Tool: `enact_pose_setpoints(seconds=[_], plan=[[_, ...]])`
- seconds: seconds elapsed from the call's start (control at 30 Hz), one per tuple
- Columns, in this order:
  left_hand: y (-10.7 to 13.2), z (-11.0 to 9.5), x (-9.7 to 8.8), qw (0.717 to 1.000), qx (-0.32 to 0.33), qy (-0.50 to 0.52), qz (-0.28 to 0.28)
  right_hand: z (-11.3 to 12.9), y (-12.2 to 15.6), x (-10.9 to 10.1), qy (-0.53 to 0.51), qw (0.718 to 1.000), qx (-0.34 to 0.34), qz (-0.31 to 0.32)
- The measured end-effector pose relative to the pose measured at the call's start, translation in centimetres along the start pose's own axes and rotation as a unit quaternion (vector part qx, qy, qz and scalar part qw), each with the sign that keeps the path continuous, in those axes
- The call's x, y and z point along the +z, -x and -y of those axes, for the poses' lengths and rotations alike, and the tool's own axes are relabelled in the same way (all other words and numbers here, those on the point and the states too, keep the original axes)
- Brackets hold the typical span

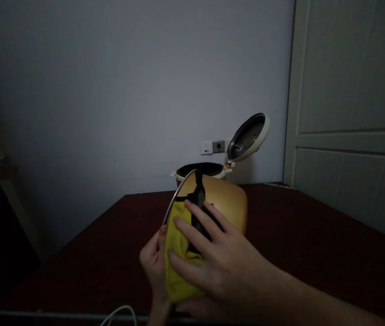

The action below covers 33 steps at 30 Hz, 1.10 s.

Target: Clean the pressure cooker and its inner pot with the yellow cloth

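Observation:
A gold-coloured inner pot (228, 201) is tipped on its side over the dark red table (315, 235), its metal rim facing left. My left hand (153, 262) grips the pot's rim from the left, thumb on the edge. My right hand (213, 260) presses a yellow cloth with a black strap (179, 253) flat against the pot, fingers spread over the cloth. Behind the pot stands a cream rice cooker (201, 171) with its lid (248, 137) swung up and open.
A pale wall with a socket plate (213, 146) lies behind the table. A white panelled door (352, 117) fills the right side. A white cable (119, 313) curls at the table's near edge. The left side of the room is dark.

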State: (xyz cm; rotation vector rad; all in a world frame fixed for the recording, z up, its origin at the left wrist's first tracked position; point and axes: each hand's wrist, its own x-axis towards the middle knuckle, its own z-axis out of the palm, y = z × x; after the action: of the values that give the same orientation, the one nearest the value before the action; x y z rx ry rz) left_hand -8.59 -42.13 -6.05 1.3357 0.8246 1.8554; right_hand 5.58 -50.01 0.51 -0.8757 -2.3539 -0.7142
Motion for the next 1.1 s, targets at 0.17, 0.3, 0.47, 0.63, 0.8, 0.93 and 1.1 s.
enact_pose_setpoints(seconds=[0.17, 0.3, 0.47, 0.63, 0.8, 0.93, 1.1], plan=[[0.4, 0.5, 0.0, 0.999, 0.028, -0.015, -0.011, -1.5, -0.2, -0.1, 0.014, 0.998, 0.049, -0.028], [0.7, 1.7, -0.3, 0.997, 0.048, -0.051, -0.036, -5.2, -1.3, -1.1, -0.042, 0.986, 0.138, -0.088], [0.5, 2.5, -1.5, 0.988, 0.087, -0.094, -0.083, -6.8, -2.1, -1.4, -0.128, 0.97, 0.192, -0.08], [0.2, 2.5, -1.9, 0.978, 0.132, -0.121, -0.11, -2.1, -1.5, -0.1, -0.014, 0.993, 0.083, -0.083], [-0.1, 2.5, -2.0, 0.976, 0.155, -0.128, -0.078, -1.1, -1.6, 0.9, 0.009, 0.996, 0.049, -0.071], [-0.1, 2.3, -2.5, 0.968, 0.185, -0.142, -0.092, -5.2, -2.4, -0.5, -0.082, 0.979, 0.168, -0.083], [0.1, 2.7, -2.4, 0.973, 0.143, -0.141, -0.116, -5.8, -2.6, -0.8, -0.11, 0.969, 0.21, -0.067]])
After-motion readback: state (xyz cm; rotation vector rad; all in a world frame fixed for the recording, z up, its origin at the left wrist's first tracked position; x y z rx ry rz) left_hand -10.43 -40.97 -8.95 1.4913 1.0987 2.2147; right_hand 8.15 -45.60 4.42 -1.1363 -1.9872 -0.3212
